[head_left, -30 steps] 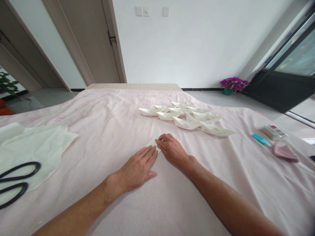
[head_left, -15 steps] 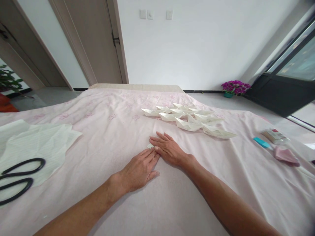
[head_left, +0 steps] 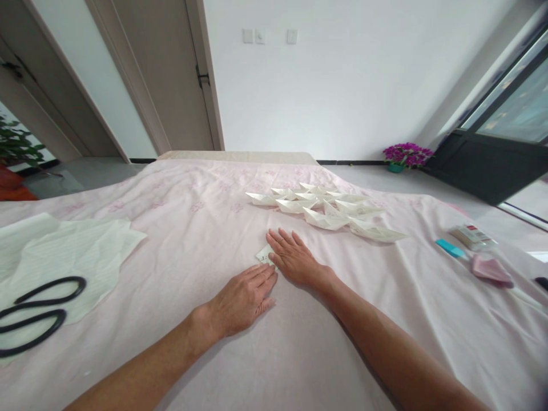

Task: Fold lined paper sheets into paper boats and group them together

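A small folded piece of paper (head_left: 264, 253), white with faint marks, lies on the pink sheet between my hands, partly covered by both. My left hand (head_left: 248, 299) rests flat at its near edge, fingers stretched out, fingertips on the paper. On its right side lies my right hand (head_left: 295, 257), palm down with the fingers spread. Neither hand grips anything. Beyond them several folded paper boats (head_left: 327, 218) stand grouped on the sheet.
At the left, black-handled scissors (head_left: 51, 279) lie on loose sheets of paper (head_left: 77, 245). To the right are a blue object (head_left: 449, 248), a clear-wrapped pack (head_left: 474, 235) and a pink cloth-like item (head_left: 491, 270). Purple flowers (head_left: 406, 154) stand on the floor by the wall.
My hands have moved slightly apart, the right one a little to the right, so more of the folded paper shows. The view has tilted up slightly.
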Demonstrator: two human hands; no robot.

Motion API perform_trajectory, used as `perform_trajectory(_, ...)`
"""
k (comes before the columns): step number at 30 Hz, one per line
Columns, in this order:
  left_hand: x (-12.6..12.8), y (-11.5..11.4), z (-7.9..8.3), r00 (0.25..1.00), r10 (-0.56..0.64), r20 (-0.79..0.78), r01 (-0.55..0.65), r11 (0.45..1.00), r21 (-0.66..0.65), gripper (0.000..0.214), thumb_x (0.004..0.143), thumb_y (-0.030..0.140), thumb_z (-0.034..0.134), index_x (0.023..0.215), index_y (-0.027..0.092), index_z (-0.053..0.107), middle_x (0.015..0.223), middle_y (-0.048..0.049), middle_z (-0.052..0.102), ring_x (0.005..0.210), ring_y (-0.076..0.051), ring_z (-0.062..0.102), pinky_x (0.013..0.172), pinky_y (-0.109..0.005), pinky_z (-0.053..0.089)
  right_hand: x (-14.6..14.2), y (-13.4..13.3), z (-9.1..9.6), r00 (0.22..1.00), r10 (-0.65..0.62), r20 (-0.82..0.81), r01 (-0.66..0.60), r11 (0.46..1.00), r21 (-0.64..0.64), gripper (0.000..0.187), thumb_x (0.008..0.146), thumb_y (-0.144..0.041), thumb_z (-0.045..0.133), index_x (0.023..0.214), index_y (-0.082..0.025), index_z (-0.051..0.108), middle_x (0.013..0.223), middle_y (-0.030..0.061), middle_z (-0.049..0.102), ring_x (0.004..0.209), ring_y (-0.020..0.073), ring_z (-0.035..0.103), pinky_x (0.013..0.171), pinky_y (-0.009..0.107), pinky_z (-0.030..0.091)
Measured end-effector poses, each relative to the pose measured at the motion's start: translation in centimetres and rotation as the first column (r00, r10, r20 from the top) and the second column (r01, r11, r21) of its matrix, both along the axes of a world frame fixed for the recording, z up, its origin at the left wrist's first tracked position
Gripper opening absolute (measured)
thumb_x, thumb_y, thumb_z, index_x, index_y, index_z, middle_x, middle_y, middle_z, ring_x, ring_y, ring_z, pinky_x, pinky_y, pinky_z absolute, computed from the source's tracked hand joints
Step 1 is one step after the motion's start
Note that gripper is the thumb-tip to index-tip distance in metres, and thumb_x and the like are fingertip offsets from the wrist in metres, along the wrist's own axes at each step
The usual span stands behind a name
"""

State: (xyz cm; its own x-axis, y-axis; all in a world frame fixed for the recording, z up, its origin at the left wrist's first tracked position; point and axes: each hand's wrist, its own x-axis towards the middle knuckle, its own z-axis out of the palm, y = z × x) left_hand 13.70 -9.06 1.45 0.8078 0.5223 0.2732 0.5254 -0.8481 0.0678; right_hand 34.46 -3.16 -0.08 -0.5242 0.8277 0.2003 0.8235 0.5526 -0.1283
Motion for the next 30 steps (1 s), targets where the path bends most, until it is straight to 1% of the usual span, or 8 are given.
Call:
perform_trajectory(4,0.0,0.0,0.0,1.0,-0.003,0.013,0.003,1.0,0.011,0.041,0.095,0.032,0.051,0.128,0.01,0.055,0.136,-0.0171,0.058,0.126,-0.026,0.055,0.11,-0.04,0.042,1.3,0.4,-0.3,0.996,-0.072,0.046,0.072,0.997,0.006,0.052,0.102,-0.033,0.035,0.151,-0.018,0.033,0.157,0.0095,0.029,0.146,0.0307,0.021,0.116,0.056,0.02)
perform_trajectory(7,0.5,0.4,0.0,0.998,0.015,0.059,-0.015,1.0,-0.005,0.026,0.095,0.027,0.052,0.116,0.014,0.061,0.124,-0.013,0.066,0.116,-0.023,0.062,0.104,-0.037,0.047,2.2,0.6,-0.2,0.993,-0.089,0.074,0.09,0.996,-0.017,0.053,0.101,-0.035,0.036,0.151,-0.017,0.032,0.158,0.01,0.028,0.146,0.0304,0.022,0.116,0.055,0.021)
perform_trajectory(11,2.0,1.5,0.3,0.981,0.189,0.053,-0.185,0.98,-0.072,0.019,0.095,0.018,0.048,0.09,0.019,0.065,0.088,-0.0049,0.072,0.085,-0.019,0.069,0.08,-0.031,0.054,2.2,0.3,-0.1,0.993,-0.117,0.026,0.118,0.993,-0.016,0.049,0.1,-0.035,0.04,0.146,-0.017,0.041,0.154,0.0107,0.037,0.144,0.0283,0.028,0.116,0.051,0.024)
perform_trajectory(13,2.8,2.2,0.6,0.96,0.278,0.042,-0.275,0.959,-0.066,0.014,0.094,0.019,0.051,0.092,0.021,0.064,0.085,-0.0038,0.071,0.082,-0.019,0.068,0.074,-0.029,0.052,2.1,0.1,0.0,0.991,-0.129,-0.019,0.129,0.992,0.002,0.045,0.099,-0.034,0.044,0.141,-0.017,0.047,0.15,0.0108,0.043,0.142,0.0272,0.033,0.116,0.049,0.026)
perform_trajectory(15,3.3,3.0,0.7,0.928,0.365,0.071,-0.362,0.931,-0.048,0.01,0.091,0.021,0.058,0.1,0.022,0.062,0.091,-0.0034,0.07,0.086,-0.019,0.066,0.075,-0.029,0.051,2.0,-0.1,0.1,0.991,-0.121,-0.061,0.122,0.992,0.022,0.041,0.097,-0.033,0.049,0.136,-0.018,0.052,0.146,0.0113,0.048,0.14,0.0264,0.037,0.115,0.048,0.028)
perform_trajectory(20,2.9,4.6,0.3,0.793,0.588,0.159,-0.582,0.809,-0.088,0.038,0.077,0.037,0.076,0.106,0.021,0.058,0.102,-0.0057,0.066,0.094,-0.023,0.064,0.079,-0.033,0.048,2.2,-0.4,0.6,0.988,-0.092,-0.125,0.099,0.994,0.053,0.032,0.094,-0.031,0.057,0.123,-0.018,0.059,0.137,0.0123,0.056,0.133,0.0259,0.046,0.111,0.046,0.033)
perform_trajectory(26,2.1,5.1,-0.2,0.726,0.678,0.111,-0.598,0.704,-0.383,0.034,0.075,0.042,0.075,0.098,0.022,0.061,0.089,-0.0003,0.068,0.079,-0.016,0.065,0.065,-0.026,0.042,2.3,-0.5,0.8,0.981,-0.072,-0.18,0.079,0.996,0.034,0.031,0.091,-0.033,0.06,0.119,-0.019,0.062,0.136,0.0109,0.058,0.13,0.0259,0.047,0.109,0.045,0.034)
perform_trajectory(30,2.2,4.9,0.1,0.695,0.71,0.112,-0.599,0.658,-0.457,0.028,0.075,0.042,0.074,0.09,0.022,0.063,0.085,0.0007,0.068,0.076,-0.016,0.064,0.062,-0.025,0.039,2.6,-0.6,0.9,0.969,-0.06,-0.239,0.063,0.998,0.006,0.031,0.088,-0.034,0.065,0.116,-0.02,0.064,0.133,0.0097,0.059,0.13,0.0261,0.047,0.108,0.044,0.035)
